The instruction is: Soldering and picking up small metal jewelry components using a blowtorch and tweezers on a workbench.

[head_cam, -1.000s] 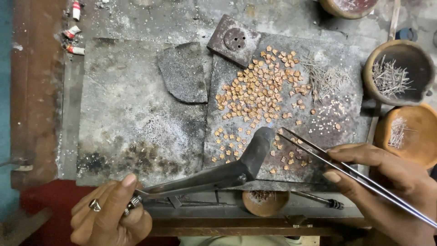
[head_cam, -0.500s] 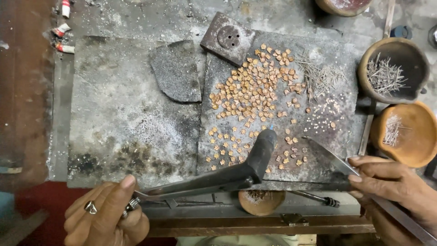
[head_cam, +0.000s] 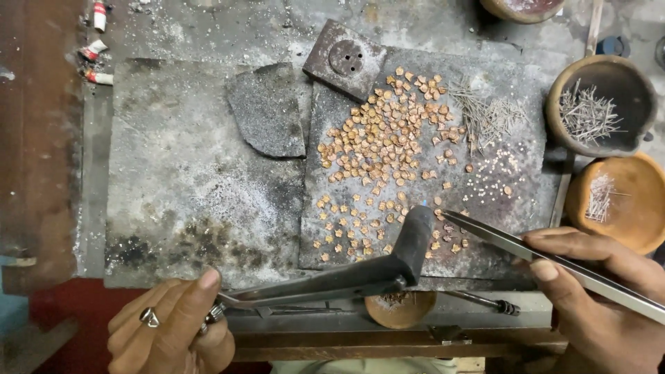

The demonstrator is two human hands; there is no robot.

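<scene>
Copper pieces (head_cam: 377, 163) lie scattered over the dark slab (head_cam: 485, 242) at centre of the table (head_cam: 173, 187): dense heap toward 12 o'clock, thinner spread toward 6. I judge the work mid-way; most pieces sit loose and I can't tell worked ones from unworked. Torch (head_cam: 360, 270) nozzle stands at the slab's 6 o'clock edge, small blue flame at its tip just beside the tweezers (head_cam: 526, 249) point, which touches down among the lower pieces.

My right hand (head_cam: 603, 291), at 4 o'clock, pinches the tweezers between thumb and fingers, points pressed together; whether they grip a piece I can't tell. My left hand (head_cam: 170, 329), at 7 o'clock, curls round the torch handle, thumb on top, ring showing.

Wire bits (head_cam: 485, 118) at 1 o'clock, bowls (head_cam: 603, 104) at 2–3 hold more.
</scene>
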